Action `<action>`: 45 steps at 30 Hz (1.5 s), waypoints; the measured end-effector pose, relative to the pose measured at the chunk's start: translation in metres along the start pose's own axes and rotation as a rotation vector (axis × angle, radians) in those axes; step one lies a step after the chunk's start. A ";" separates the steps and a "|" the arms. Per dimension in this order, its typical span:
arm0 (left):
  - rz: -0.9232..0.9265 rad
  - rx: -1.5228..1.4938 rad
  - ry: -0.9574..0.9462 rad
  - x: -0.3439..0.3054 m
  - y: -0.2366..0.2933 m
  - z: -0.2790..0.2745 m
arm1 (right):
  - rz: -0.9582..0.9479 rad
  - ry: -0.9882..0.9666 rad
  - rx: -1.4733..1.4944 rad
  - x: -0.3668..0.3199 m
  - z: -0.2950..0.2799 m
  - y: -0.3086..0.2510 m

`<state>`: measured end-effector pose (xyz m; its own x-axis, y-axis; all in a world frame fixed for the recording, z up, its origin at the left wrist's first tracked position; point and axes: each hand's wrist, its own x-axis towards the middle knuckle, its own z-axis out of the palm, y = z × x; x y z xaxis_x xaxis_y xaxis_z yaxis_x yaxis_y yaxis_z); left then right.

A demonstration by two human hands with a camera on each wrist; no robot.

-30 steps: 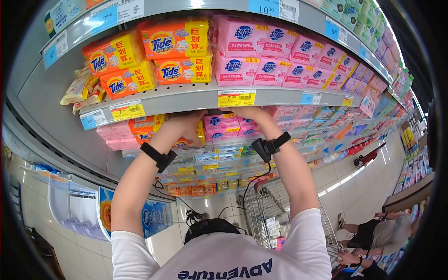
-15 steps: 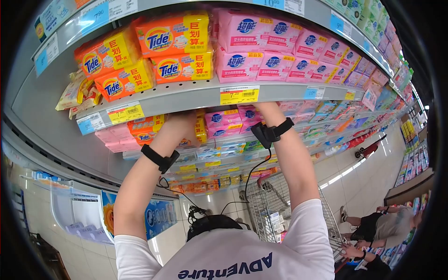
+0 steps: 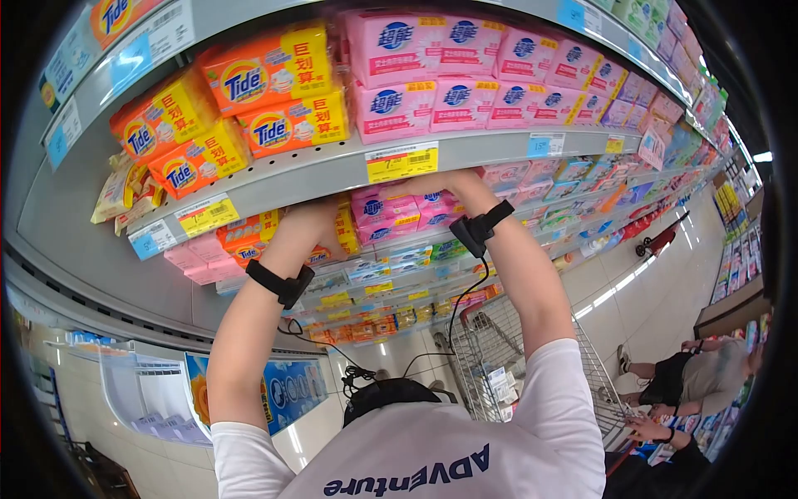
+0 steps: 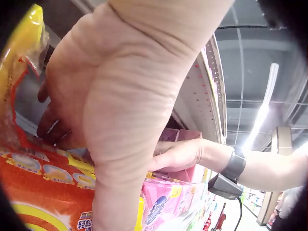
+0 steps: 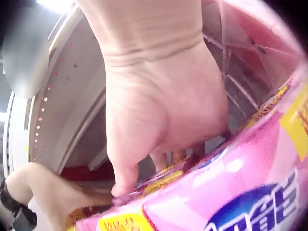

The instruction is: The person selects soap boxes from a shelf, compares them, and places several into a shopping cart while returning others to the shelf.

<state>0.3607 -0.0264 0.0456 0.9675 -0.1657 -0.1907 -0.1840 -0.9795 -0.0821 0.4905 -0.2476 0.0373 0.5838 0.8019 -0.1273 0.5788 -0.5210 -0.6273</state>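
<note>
On the shelf below the price rail, orange Tide laundry soap packs (image 4: 43,187) stand beside pink laundry soap packs (image 3: 416,218). My left hand (image 4: 120,96) grips over a Tide pack's top edge, thumb down its front and fingers behind, the fingertips partly in shadow. My right hand (image 5: 163,106) reaches over the pink packs from above. Its fingers go down behind the top edge of the nearest pink pack (image 5: 216,192), and the thumb touches that edge. In the left wrist view, the right hand (image 4: 173,156) lies over the pink row, a short way off.
Close above both hands is the upper shelf (image 3: 332,162), bearing more orange Tide packs (image 3: 274,75) and pink packs (image 3: 465,41). Light pink packs (image 3: 199,258) stand at the left end of the lower shelf. Behind are a shopping cart (image 3: 486,366) and another person (image 3: 698,378).
My right hand has come left, from under the shelf to over the pink packs, whose front now shows two layers. The left hand stays at the Tide packs. The head view has shifted.
</note>
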 end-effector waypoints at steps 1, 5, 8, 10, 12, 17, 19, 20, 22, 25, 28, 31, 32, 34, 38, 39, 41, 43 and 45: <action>0.007 0.007 -0.001 0.000 -0.001 0.001 | -0.132 0.088 -0.075 0.006 0.011 0.007; 0.101 -0.094 0.107 -0.001 -0.003 0.003 | -0.233 0.101 -0.198 0.010 0.025 0.006; 0.162 -0.215 0.193 0.001 0.008 -0.002 | -0.109 0.139 -0.251 -0.003 0.026 -0.003; 0.189 -0.273 0.234 0.006 0.015 -0.004 | -0.040 0.178 -0.256 -0.015 0.037 -0.004; 0.225 -0.313 0.227 0.014 0.020 0.000 | -0.012 0.430 -0.562 -0.027 0.063 -0.003; 0.116 -0.122 0.192 0.012 0.042 -0.001 | -0.123 0.588 -0.479 -0.025 0.069 0.001; 0.183 -0.154 0.083 0.017 0.041 -0.002 | -0.276 0.801 -0.417 -0.026 0.082 0.004; 0.190 -0.120 0.208 0.029 0.031 0.015 | -0.292 0.806 -0.390 -0.043 0.084 -0.006; 0.095 -0.170 -0.243 0.023 0.051 -0.020 | -0.390 0.953 -0.228 -0.075 0.115 -0.014; 0.184 -0.036 0.179 0.035 0.003 0.038 | -0.460 0.862 -0.074 -0.162 0.164 -0.017; 0.355 -0.057 0.436 -0.011 0.056 0.013 | -0.151 0.230 0.158 -0.276 0.178 0.006; 0.420 -0.355 0.311 -0.055 0.141 0.019 | 0.209 0.316 0.381 -0.378 0.225 0.064; 0.417 -0.505 0.187 -0.060 0.156 0.028 | 0.343 0.434 0.420 -0.416 0.237 0.080; 0.500 -0.689 -0.107 -0.056 0.189 0.063 | 0.745 0.535 0.472 -0.483 0.280 0.133; 0.492 -0.672 -0.415 -0.032 0.232 0.126 | 1.415 0.455 0.693 -0.613 0.411 0.250; 0.449 -0.686 -0.415 -0.027 0.239 0.140 | 1.440 0.402 0.752 -0.637 0.446 0.274; 0.386 -0.687 -0.418 -0.022 0.250 0.148 | 1.659 0.355 0.723 -0.658 0.530 0.305; 0.234 -0.732 -0.484 -0.021 0.265 0.155 | 2.018 0.482 0.815 -0.653 0.567 0.296; 0.241 -0.743 -0.468 -0.019 0.275 0.170 | 2.006 0.700 1.038 -0.641 0.587 0.299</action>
<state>0.2624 -0.2730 -0.1402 0.7184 -0.4708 -0.5122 -0.0558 -0.7728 0.6322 -0.0444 -0.7453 -0.5198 0.0042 -0.6069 -0.7947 -0.9633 0.2108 -0.1661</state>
